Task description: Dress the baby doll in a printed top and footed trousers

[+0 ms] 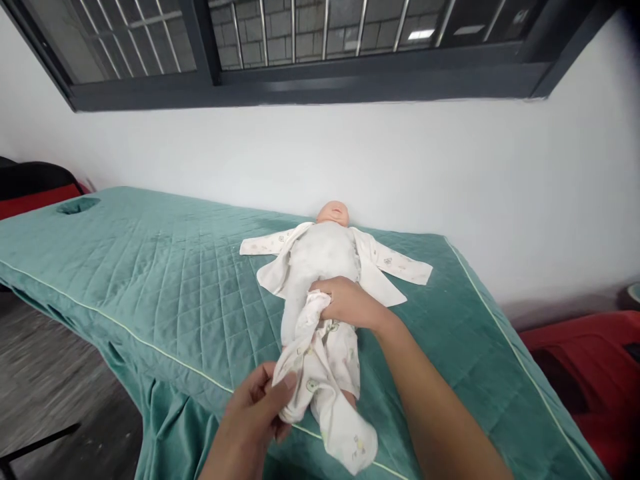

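Note:
A baby doll (pixel 327 250) lies on its back on a green quilted bed cover (pixel 190 287), its head toward the wall. Under its white cloth body, an open white patterned jacket (pixel 395 260) spreads with both sleeves out. White printed baby pants (pixel 343 353) are partly on its legs, with one footed end hanging toward the bed's near edge. My left hand (pixel 260 407) pinches the pants at the lower leg on the left. Higher up, my right hand (pixel 345 301) grips the waistband near the doll's crotch.
A white wall (pixel 320 153) and a dark window frame (pixel 375 80) with metal bars stand behind the bed. Red and black chairs (pixel 585 380) are at the right and far left. The cover has a face hole (pixel 79 205) at the left end.

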Demonstrator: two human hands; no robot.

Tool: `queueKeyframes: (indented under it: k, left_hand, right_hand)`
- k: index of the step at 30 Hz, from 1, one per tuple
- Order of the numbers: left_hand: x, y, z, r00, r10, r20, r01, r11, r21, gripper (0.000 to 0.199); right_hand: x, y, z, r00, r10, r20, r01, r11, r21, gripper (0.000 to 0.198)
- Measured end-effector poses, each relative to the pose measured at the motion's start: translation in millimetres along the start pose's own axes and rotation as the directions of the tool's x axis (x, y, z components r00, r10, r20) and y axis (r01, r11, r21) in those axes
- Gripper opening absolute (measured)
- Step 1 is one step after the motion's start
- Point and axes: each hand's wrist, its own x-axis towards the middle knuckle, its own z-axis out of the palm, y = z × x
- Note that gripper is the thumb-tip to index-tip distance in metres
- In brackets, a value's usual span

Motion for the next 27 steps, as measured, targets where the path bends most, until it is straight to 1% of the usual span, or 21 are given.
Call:
queueKeyframes:
  k: [2, 4, 6, 8, 10, 13, 15, 17, 19, 21, 24, 25, 27]
  left_hand:
    - [-2.3, -16.1, 1.1, 0.999, -0.01, -0.034, 0.008, 0.999, -0.041, 0.046]
    - [-3.9, -30.0, 1.8, 0.997, 0.011, -0.079, -0.016, 0.998, -0.066, 0.051]
    - [-4.9, -39.7, -0.9, 0.988, 0.046, -0.145, -0.053, 0.998, -0.045, 0.053]
    - [-4.6, -44.5, -8.7, 0.971, 0.088, -0.223, -0.086, 0.996, 0.015, 0.052]
    - [-1.9, -44.9, -20.3, 0.945, 0.158, -0.286, -0.14, 0.987, 0.084, 0.05]
    - [7.3, -40.0, -37.1, 0.909, 0.27, -0.317, -0.229, 0.96, 0.162, 0.046]
    - [15.7, -35.1, -44.1, 0.907, 0.308, -0.287, -0.256, 0.944, 0.206, 0.044]
    - [23.6, -29.3, -46.9, 0.923, 0.308, -0.232, -0.243, 0.932, 0.27, 0.041]
    - [29.6, -22.4, -46.7, 0.948, 0.276, -0.16, -0.211, 0.918, 0.334, 0.039]
    - [33.1, -14.4, -44.4, 0.973, 0.217, -0.084, -0.172, 0.913, 0.369, 0.041]
    - [36.0, -1.6, -38.2, 0.989, 0.151, 0.003, -0.143, 0.927, 0.348, 0.047]
    - [37.0, 2.2, -35.7, 0.988, 0.155, 0.014, -0.15, 0.931, 0.334, 0.049]
    - [40.1, 8.3, -31.5, 0.98, 0.199, 0.026, -0.197, 0.929, 0.314, 0.051]
  right_hand:
    - [-0.1, -0.2, 1.6, 1.0, -0.016, 0.024, 0.017, 0.999, -0.038, 0.012]
    - [-0.2, 0.2, 3.6, 0.998, -0.042, 0.045, 0.045, 0.996, -0.074, 0.013]
    - [-0.1, 0.9, 5.5, 0.996, -0.062, 0.067, 0.068, 0.993, -0.099, 0.012]
    - [0.1, 1.2, 7.2, 0.994, -0.066, 0.084, 0.075, 0.991, -0.111, 0.013]
    - [0.5, 1.2, 8.6, 0.994, -0.06, 0.094, 0.071, 0.99, -0.121, 0.016]
    - [1.0, 0.5, 10.8, 0.994, -0.06, 0.092, 0.073, 0.988, -0.139, 0.021]
    - [1.4, -0.2, 12.1, 0.994, -0.062, 0.092, 0.076, 0.985, -0.154, 0.022]
    - [1.8, -1.0, 13.2, 0.995, -0.054, 0.087, 0.069, 0.981, -0.18, 0.023]
    - [2.1, -1.8, 13.9, 0.996, -0.046, 0.079, 0.061, 0.978, -0.2, 0.023]
    - [2.4, -2.2, 13.8, 0.996, -0.043, 0.073, 0.057, 0.978, -0.202, 0.024]
    - [2.5, -1.8, 11.9, 0.999, -0.026, 0.046, 0.033, 0.986, -0.162, 0.021]
    - [2.4, -1.4, 10.9, 0.999, -0.015, 0.031, 0.019, 0.991, -0.133, 0.019]
    - [2.1, -0.2, 8.8, 1.0, 0.003, 0.001, -0.003, 0.999, -0.047, 0.016]
